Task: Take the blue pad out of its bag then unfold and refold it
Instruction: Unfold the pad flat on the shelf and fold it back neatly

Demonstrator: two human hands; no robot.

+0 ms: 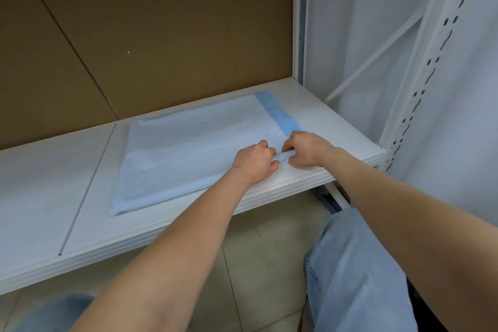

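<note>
From my feed the bag reads as thin frosted plastic film, matt and faintly wrinkled, with pale blue showing through it. The blue pad, bare at the bag's right end, looks smooth and matt, paper or non-woven cloth; I can't tell which. The shelf is white and smooth with a soft satin sheen, apparently painted metal. The back panel is brown cardboard, dull and slightly rough. The slotted upright is white painted metal. I see floor tiles, beige, smooth, low gloss, and jeans of pale blue denim cloth.
</note>
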